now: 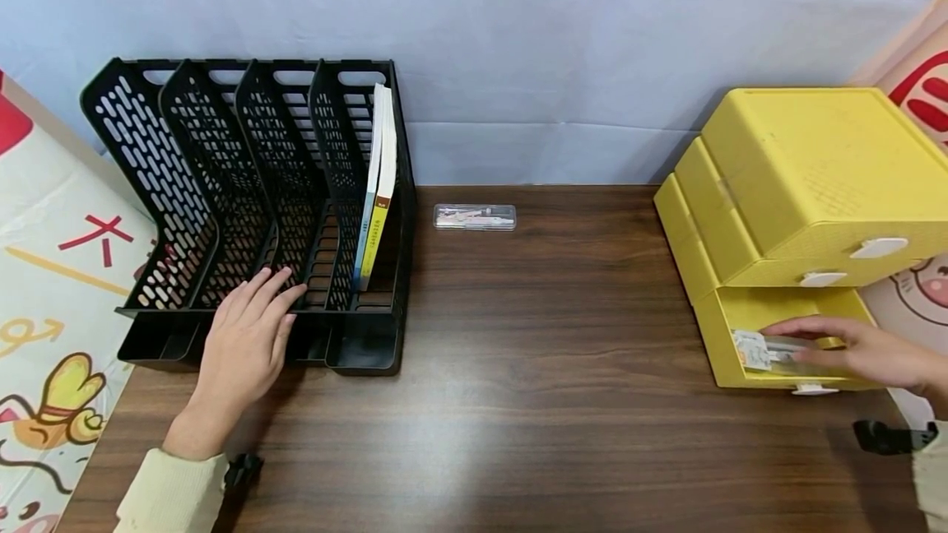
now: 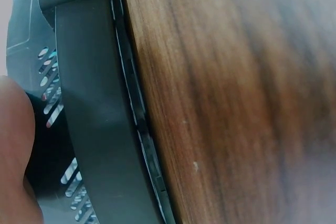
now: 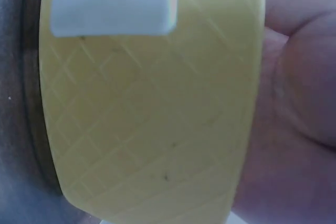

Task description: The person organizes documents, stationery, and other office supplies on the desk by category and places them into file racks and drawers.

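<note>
My left hand (image 1: 248,340) rests with its fingers extended over the front edge of a black file rack (image 1: 370,315). In the left wrist view, part of that hand (image 2: 16,145) shows beside the rack's front wall (image 2: 94,98). At the right, my right hand (image 1: 852,348) reaches into the pulled-out bottom drawer (image 1: 709,336) of a yellow drawer unit (image 1: 837,163). Its fingers and thumb are around a clear plastic item (image 1: 785,354), next to a small white printed packet (image 1: 751,349). Whether they pinch it is hidden; the drawer front (image 3: 152,129) blocks the right wrist view.
Two thin books (image 1: 378,187) stand in the rack's rightmost slot. On the brown wooden table (image 1: 533,418), a clear case (image 1: 475,217) with slim items inside lies near the back wall. The upper two drawers have white handles (image 1: 879,247).
</note>
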`<move>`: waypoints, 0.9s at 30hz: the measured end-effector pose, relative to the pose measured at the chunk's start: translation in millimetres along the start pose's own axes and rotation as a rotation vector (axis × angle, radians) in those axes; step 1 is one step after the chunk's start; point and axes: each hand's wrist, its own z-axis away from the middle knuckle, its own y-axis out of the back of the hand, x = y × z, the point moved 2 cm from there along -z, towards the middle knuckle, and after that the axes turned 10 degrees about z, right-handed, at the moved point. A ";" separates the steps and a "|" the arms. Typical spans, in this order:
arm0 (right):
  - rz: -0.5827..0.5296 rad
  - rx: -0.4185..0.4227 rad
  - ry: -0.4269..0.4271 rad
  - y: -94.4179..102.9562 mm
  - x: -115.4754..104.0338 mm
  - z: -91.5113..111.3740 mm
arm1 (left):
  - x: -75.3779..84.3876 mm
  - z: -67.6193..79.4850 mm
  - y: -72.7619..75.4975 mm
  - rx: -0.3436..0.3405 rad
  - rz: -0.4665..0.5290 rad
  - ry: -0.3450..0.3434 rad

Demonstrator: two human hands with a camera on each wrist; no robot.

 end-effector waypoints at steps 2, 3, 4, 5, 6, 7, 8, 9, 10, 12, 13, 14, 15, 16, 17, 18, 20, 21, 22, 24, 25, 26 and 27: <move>-0.006 0.046 0.077 -2.3 1.1 0.3 | 0.0 0.2 0.1 -0.003 0.000 0.004; -0.014 0.069 0.117 -3.9 1.5 0.1 | -0.1 0.2 0.0 -0.004 0.000 0.006; -0.023 0.087 0.161 -5.1 2.1 -0.3 | -0.1 0.2 0.1 -0.005 0.000 0.007; -0.026 0.106 0.191 -6.2 2.3 -0.6 | -0.2 0.1 0.0 -0.006 0.000 0.007; -0.029 0.125 0.207 -7.5 1.9 -1.2 | -0.2 0.0 0.1 -0.007 -0.001 0.006; -0.036 0.139 0.216 -8.9 1.8 -1.7 | -0.2 -0.1 0.1 -0.007 -0.002 0.005; -0.042 0.143 0.225 -9.7 1.5 -2.5 | -0.2 0.0 0.2 -0.007 -0.004 0.004; -0.046 0.144 0.224 -10.0 1.3 -3.2 | -0.3 -0.1 0.3 -0.006 -0.005 0.003; -0.050 0.143 0.222 -10.1 0.9 -3.8 | -0.5 0.0 0.4 -0.006 -0.006 0.001; -0.051 0.145 0.208 -10.6 1.0 -4.9 | -0.5 0.1 0.8 -0.007 -0.009 0.001; -0.054 0.142 0.211 -10.4 1.6 -5.4 | -0.6 0.1 1.0 -0.006 -0.008 0.000; -0.058 0.139 0.217 -10.0 2.1 -5.8 | -0.6 0.0 1.1 -0.005 -0.008 -0.002; -0.062 0.136 0.220 -9.7 2.4 -6.0 | -0.5 0.0 1.2 -0.004 -0.007 -0.004; -0.070 0.132 0.223 -9.5 2.7 -6.2 | -0.5 -0.1 1.4 -0.003 -0.006 -0.006; -0.074 0.126 0.229 -9.0 3.2 -6.5 | -0.3 -0.2 1.6 -0.001 -0.006 -0.008; -0.083 0.122 0.237 -9.0 3.3 -6.6 | -0.4 -0.3 1.5 0.001 -0.005 -0.011; -0.088 0.111 0.252 -8.8 3.1 -6.8 | -0.6 -0.3 1.3 0.003 -0.004 -0.013; -0.086 0.108 0.256 -8.9 2.9 -6.8 | -0.7 -0.4 1.1 0.001 -0.003 -0.013; -0.083 0.107 0.257 -9.1 2.6 -6.6 | -1.0 -0.3 0.9 -0.004 -0.004 -0.010; -0.068 0.104 0.250 -9.5 2.0 -6.0 | -1.5 0.0 0.5 -0.010 -0.005 -0.006; -0.060 0.102 0.245 -9.6 1.7 -5.7 | -1.6 0.2 0.5 -0.017 -0.006 -0.003; -0.058 0.097 0.240 -9.7 1.4 -5.5 | -1.8 0.4 0.5 -0.022 -0.006 0.000; -0.056 0.091 0.240 -9.8 1.2 -5.2 | -1.9 0.7 0.4 -0.026 -0.005 0.001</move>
